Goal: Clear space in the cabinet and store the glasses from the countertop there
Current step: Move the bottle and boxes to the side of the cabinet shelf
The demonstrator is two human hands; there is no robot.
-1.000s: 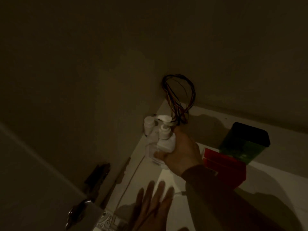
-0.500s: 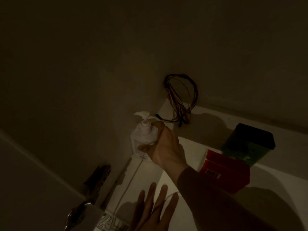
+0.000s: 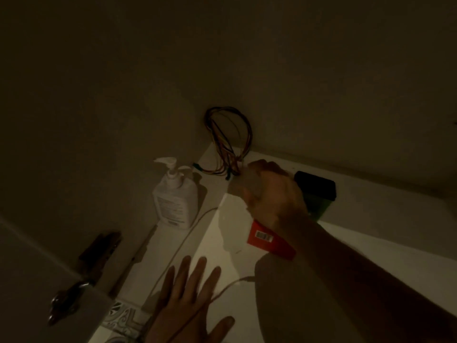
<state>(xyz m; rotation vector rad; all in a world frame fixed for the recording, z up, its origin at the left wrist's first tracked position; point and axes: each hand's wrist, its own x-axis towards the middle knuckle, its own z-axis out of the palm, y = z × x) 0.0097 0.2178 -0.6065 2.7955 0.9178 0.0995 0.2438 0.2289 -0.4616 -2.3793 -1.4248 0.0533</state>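
I am looking into a dim white cabinet, at its shelf [image 3: 371, 256]. No glasses are in view. A white pump bottle [image 3: 175, 196] stands upright at the shelf's left side against the wall, with no hand on it. My right hand [image 3: 272, 196] is over the shelf's back middle, fingers curled round a small pale, translucent container [image 3: 236, 185] that is blurred. My left hand [image 3: 188, 303] lies flat on the shelf's front edge with its fingers straight and spread.
A bundle of coloured wires [image 3: 230, 142] hangs in the back corner. A red box [image 3: 262, 237] lies under my right forearm, a green box with a black lid [image 3: 317, 188] behind it. A thin white cable [image 3: 185, 241] crosses the shelf. The door hinge [image 3: 99, 251] is at left.
My right hand set the pump bottle down at the left wall, let it go and moved right towards the wires, still holding the pale container. My left hand stayed flat.
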